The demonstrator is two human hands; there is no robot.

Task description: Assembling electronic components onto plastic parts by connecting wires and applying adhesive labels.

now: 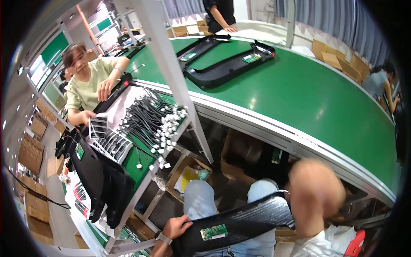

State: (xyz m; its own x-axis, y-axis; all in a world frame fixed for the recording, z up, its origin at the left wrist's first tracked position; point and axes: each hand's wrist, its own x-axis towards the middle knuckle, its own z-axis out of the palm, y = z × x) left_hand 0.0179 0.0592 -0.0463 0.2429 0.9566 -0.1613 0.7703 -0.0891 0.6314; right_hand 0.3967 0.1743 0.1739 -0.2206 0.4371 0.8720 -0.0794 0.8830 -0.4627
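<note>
A long black plastic housing (252, 217) lies across my lap, curved and ribbed inside toward its right end. Fixed on its inner face is a small green circuit board (205, 234). My left hand (174, 227) grips the housing's left end, thumb over the upper edge. Above its right end my right hand (317, 188) is raised and smeared by motion, so its fingers cannot be made out. A thin white strand (282, 191) shows beside that hand; whether it is held is unclear.
A green conveyor belt (299, 90) curves ahead, bearing black housings (231, 70). At left, a table carries bundled black cables (147, 113), white slotted frames (112, 143) and more black housings (96, 175). A co-worker (90, 81) handles parts there. A metal post (171, 55) stands between; cardboard boxes (188, 171) sit below.
</note>
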